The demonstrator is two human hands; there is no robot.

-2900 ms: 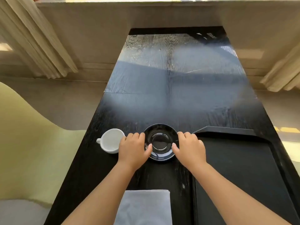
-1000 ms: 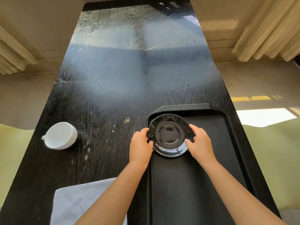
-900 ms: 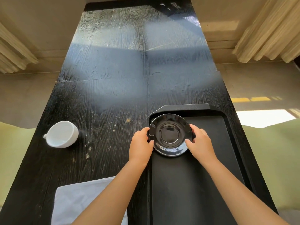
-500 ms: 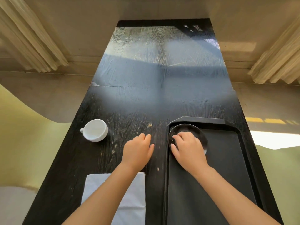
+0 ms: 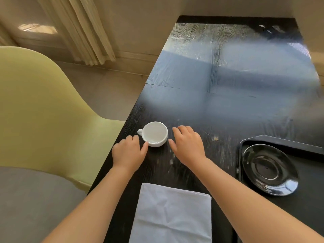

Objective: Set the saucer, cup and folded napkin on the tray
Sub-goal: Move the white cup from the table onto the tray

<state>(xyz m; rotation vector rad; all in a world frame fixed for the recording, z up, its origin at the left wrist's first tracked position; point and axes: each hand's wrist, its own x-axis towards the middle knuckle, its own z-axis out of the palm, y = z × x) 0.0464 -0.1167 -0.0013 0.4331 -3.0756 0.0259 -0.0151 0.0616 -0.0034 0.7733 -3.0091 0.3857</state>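
A white cup (image 5: 155,133) stands upright on the black table near its left edge, handle pointing left. My left hand (image 5: 129,153) sits just below and left of it, thumb tip touching the cup's near rim. My right hand (image 5: 187,145) lies to the cup's right, fingers spread, a small gap between them and the cup. Neither hand holds anything. The black saucer (image 5: 270,169) lies in the far left corner of the black tray (image 5: 280,142) at the right. A folded white napkin (image 5: 172,213) lies on the table between my forearms.
The long black wooden table (image 5: 228,81) stretches away ahead. A yellow-green chair (image 5: 40,109) with a grey seat stands close against the table's left edge. Beige curtains (image 5: 84,28) hang at the far left.
Both hands have let go of the saucer, which now rests on the tray, and moved left to either side of the cup. My view has swung left.
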